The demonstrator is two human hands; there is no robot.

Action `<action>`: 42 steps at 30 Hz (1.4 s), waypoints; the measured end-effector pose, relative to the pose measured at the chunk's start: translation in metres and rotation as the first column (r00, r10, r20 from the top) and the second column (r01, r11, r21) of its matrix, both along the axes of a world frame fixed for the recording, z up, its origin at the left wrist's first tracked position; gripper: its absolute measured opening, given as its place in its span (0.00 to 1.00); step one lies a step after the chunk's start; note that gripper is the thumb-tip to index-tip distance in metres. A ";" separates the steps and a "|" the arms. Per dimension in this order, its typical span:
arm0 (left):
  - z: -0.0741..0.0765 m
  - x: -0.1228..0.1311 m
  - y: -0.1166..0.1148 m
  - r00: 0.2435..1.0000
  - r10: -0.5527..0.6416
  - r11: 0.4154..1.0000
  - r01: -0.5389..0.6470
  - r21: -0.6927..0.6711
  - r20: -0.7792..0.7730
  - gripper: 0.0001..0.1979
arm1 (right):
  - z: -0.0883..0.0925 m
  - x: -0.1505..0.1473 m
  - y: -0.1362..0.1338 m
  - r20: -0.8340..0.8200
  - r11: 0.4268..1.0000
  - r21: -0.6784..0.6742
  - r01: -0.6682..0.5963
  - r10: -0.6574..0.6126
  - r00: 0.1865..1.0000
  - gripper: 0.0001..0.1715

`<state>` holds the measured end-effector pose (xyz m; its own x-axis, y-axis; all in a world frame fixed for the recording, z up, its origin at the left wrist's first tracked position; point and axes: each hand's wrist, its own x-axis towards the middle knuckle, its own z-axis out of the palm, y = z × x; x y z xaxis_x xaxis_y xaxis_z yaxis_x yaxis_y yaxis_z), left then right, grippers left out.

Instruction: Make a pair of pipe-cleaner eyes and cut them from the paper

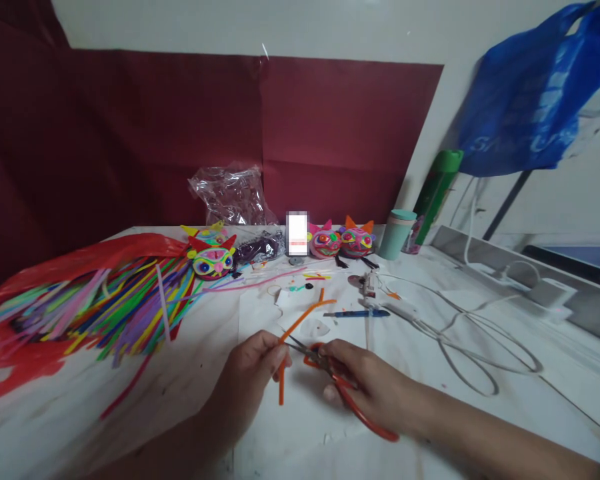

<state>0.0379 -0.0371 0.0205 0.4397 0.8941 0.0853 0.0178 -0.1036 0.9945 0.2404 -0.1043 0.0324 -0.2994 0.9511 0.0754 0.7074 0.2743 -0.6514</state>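
My left hand (257, 367) pinches an orange pipe cleaner (300, 322), which sticks out above the fingers toward the back right and hangs a short way below them. Red-handled scissors (356, 407) are in my right hand (367, 377), its fingers wrapped about the handles. Their blades point left, and the tips reach the pipe cleaner just beside my left fingertips. Whether the blades touch it I cannot tell. A short orange piece (321, 295) lies behind the long end. Beyond the hands rests a blue craft knife (357, 313).
Many coloured pipe cleaners (135, 310) spread over a red plastic bag (25, 363) on the left. Decorated animal heads (357, 238) stand along the back, beside a green cup (397, 235) and a blurred white screen (297, 233). White cables (460, 327) loop on the right.
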 end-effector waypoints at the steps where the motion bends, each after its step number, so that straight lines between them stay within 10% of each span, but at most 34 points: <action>1: 0.000 0.001 -0.001 1.000 -0.005 1.000 0.005 0.002 -0.015 0.08 | -0.001 -0.001 0.001 0.012 1.000 0.014 -0.013 0.013 1.000 0.11; 22: 0.001 0.004 0.001 0.994 -0.028 1.000 0.028 0.004 -0.104 0.07 | -0.016 -0.009 0.012 0.145 0.967 0.240 -0.091 0.057 0.988 0.11; 30: 0.008 -0.002 0.018 0.976 0.206 0.979 -0.205 -0.019 0.073 0.10 | 0.018 0.087 0.086 0.406 0.870 0.458 0.184 -0.389 0.827 0.20; 42: 0.013 0.000 0.029 0.954 0.263 0.958 -0.240 -0.156 0.144 0.14 | -0.012 0.170 0.061 0.521 0.961 0.161 0.226 -0.277 0.807 0.21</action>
<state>0.0383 -0.0077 0.0332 0.1891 0.9819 0.0072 -0.1366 0.0191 0.9904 0.4108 -0.0428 0.0209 -0.0683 0.9958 0.0604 0.9882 0.0759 -0.1328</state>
